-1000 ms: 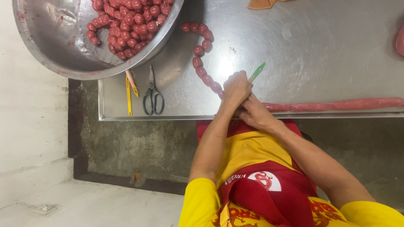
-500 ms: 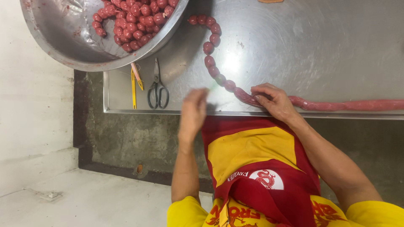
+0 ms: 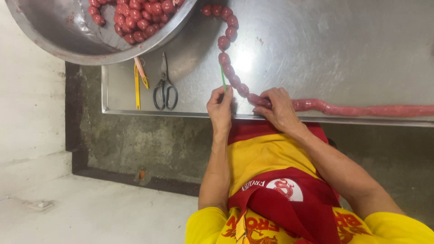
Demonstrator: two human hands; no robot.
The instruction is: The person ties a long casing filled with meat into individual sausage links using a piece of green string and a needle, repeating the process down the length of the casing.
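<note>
Red sausage rope [image 3: 361, 110] sits pinched under my right hand [image 3: 278, 108] while my left hand [image 3: 220, 106] grips a green tie [image 3: 223, 79], so knotting the next link appears in hand.

Your left hand [image 3: 220, 108] covers the lower end of the thin green string [image 3: 223, 77], so you cannot tell how its fingers grip it. Your right hand [image 3: 279, 110] hides the stretch of long red sausage rope [image 3: 361, 110] beneath it, and that rope runs off the right edge. The big round steel bowl [image 3: 68, 36] of red sausage links [image 3: 135, 18] is cut by the top edge. The bowl's rim covers the tops of the yellow sticks [image 3: 137, 86].
</note>
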